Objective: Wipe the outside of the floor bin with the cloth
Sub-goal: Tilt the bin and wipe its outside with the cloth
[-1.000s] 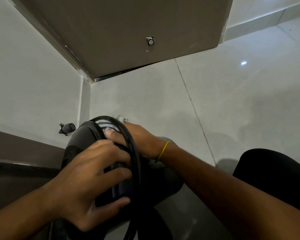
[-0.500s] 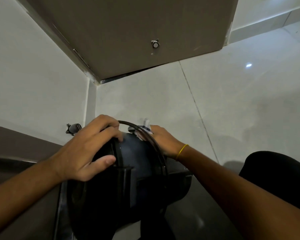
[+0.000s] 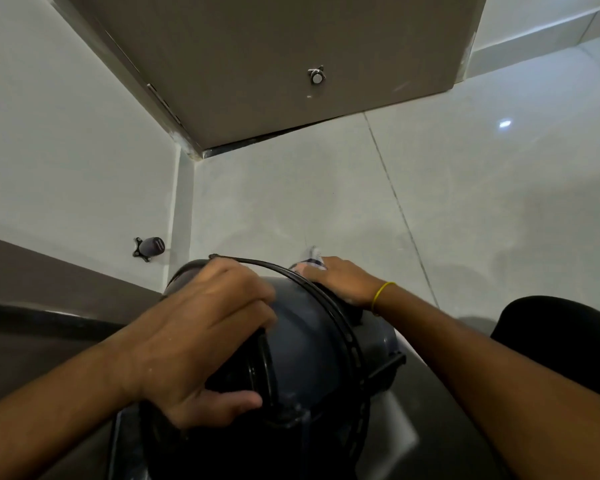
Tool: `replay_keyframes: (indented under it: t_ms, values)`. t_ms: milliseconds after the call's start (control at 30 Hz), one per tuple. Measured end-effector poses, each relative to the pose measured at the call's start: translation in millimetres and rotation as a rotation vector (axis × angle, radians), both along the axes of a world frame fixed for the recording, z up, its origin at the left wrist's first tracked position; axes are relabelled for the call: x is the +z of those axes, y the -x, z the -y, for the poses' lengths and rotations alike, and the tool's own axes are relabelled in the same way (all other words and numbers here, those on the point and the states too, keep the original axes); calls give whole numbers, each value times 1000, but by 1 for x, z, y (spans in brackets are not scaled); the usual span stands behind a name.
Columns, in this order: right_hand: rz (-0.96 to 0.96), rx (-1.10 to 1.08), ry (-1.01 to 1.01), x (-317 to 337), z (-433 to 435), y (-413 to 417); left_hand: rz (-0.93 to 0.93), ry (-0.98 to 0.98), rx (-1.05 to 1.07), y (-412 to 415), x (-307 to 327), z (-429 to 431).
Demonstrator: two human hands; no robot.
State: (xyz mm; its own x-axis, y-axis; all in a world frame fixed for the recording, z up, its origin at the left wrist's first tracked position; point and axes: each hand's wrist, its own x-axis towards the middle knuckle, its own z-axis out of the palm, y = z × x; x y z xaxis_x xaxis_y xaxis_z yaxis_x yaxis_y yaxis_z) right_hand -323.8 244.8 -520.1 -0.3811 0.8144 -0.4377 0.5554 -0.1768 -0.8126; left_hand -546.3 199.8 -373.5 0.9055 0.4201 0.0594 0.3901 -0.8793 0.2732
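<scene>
Left hand (image 3: 201,341): laid over the near upper side of the bin (image 3: 312,341), fingers curled across a black rib, thumb pressed against the bin lower down; a closed grip on the bin, forearm entering from the lower left corner of the view. Right hand (image 3: 340,282): on the far side of the bin, palm down, fingers closed over the cloth (image 3: 312,259) and pressing it to the bin's outer wall; only a pale, striped corner of the cloth shows past the fingertips. A yellow band (image 3: 381,296) circles the right wrist, and that forearm runs in from the lower right. A thin black hoop (image 3: 291,271) arcs over the bin between the two hands.

The bin, dark grey with black fittings, sits tilted at the lower centre of the view, above the floor (image 3: 465,220). Whether its base touches the floor cannot be told. To its left, a dark ledge (image 3: 49,306) runs close beside it, leaving little room on that side. Beyond the bin the floor lies open to the brown door (image 3: 291,64), whose lower edge meets the floor at the far left corner. The white wall (image 3: 66,150) bounds the floor on the left and carries a small dark stopper (image 3: 149,247), just apart from the bin. A dark knee (image 3: 561,334) occupies the near right.
</scene>
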Motion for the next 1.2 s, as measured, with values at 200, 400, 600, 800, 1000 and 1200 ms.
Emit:
replay_keyframes:
  t_ms: [200,400,600,800,1000,1200]
  values:
    - [-286,109,-85,31,-6,24,21,-46,-173,-27,-2,6]
    - [-379,108,20,29,-3,13,-91,-158,-309,-29,1,20]
    - [77,94,124,-8,-4,-27,-163,-140,-439,-28,9,13]
    - [-133,25,-56,45,-10,12,-176,-25,-471,-30,25,-13]
    - [-261,-183,-451,76,-5,24,-298,-111,-590,-34,42,-42]
    - [-298,-396,-467,44,16,9,-368,-114,-767,-48,19,-34]
